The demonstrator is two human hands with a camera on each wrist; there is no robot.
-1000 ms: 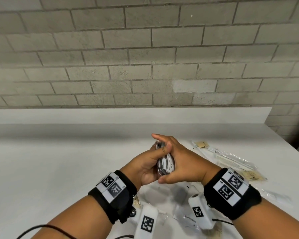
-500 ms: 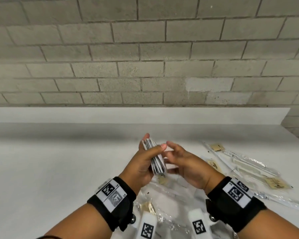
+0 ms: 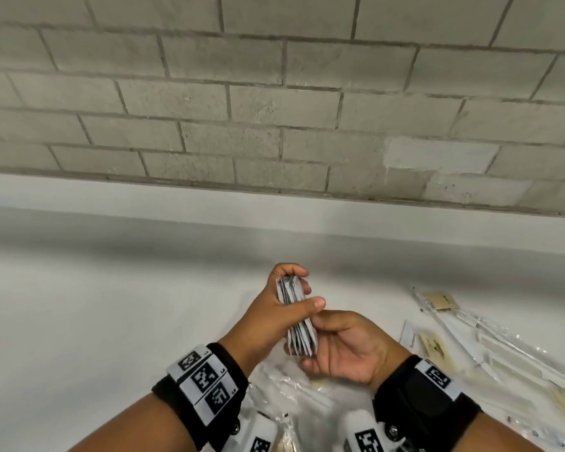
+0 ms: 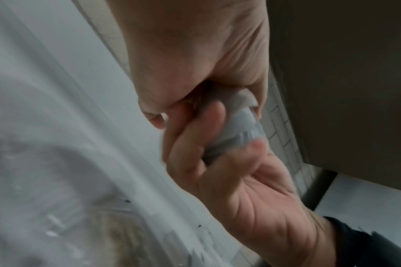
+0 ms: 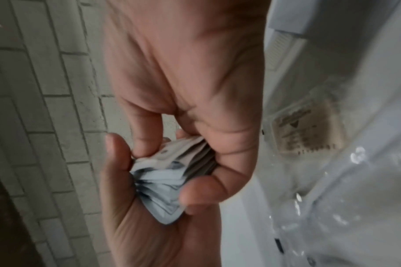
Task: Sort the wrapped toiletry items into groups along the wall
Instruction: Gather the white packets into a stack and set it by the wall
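Note:
A stack of several thin white-and-grey sachets stands on edge above the white table, held between both hands. My left hand grips its upper part, thumb across the near side and fingers curled round the far end. My right hand cups the lower end, thumb on top and fingers curled beneath. The left wrist view shows the stack blurred between the left hand and the right hand. In the right wrist view the sachets fan out between the right hand and the left hand.
Clear-wrapped toothbrushes and tan-labelled packets lie on the table to the right. A pile of clear wrappers lies under my wrists. A white ledge runs below the brick wall.
The right hand let go of the stack's side, touched it with its fingertips, and now cups its lower end. Both hands moved a little away from me with the stack.

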